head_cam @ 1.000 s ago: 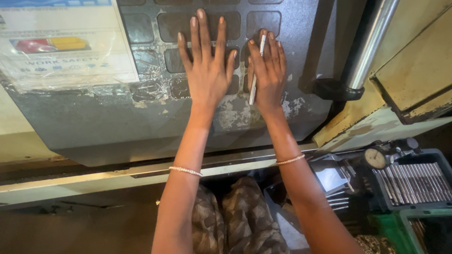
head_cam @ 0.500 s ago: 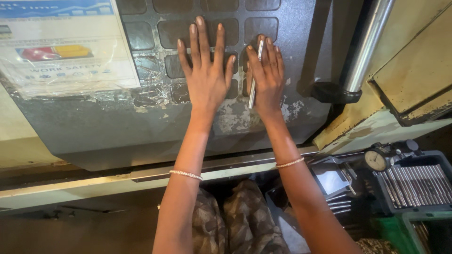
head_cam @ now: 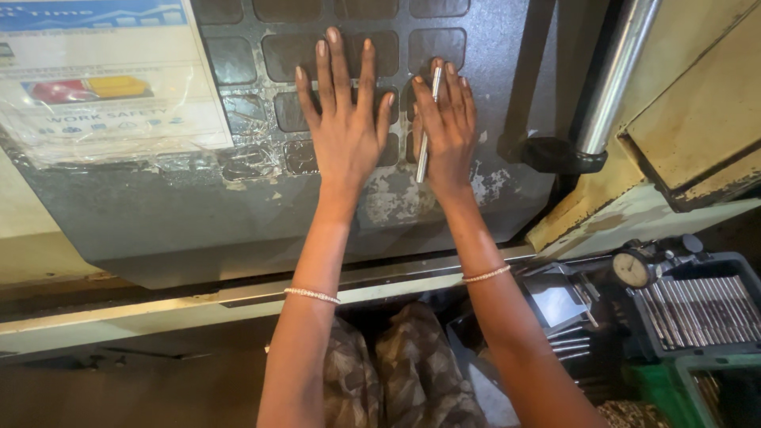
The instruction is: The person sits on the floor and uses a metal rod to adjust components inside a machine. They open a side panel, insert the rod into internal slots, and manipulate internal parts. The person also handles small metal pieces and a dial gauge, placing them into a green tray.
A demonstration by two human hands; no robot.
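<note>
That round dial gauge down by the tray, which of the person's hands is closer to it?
Right. The right hand lies flat on the grey panel, up and left of the dial gauge; the left hand lies beside it, farther left.

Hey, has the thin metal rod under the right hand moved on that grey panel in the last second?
No. The thin metal rod lies under the right hand on the same recessed squares of the grey panel, beside the flat left hand, as before.
</note>
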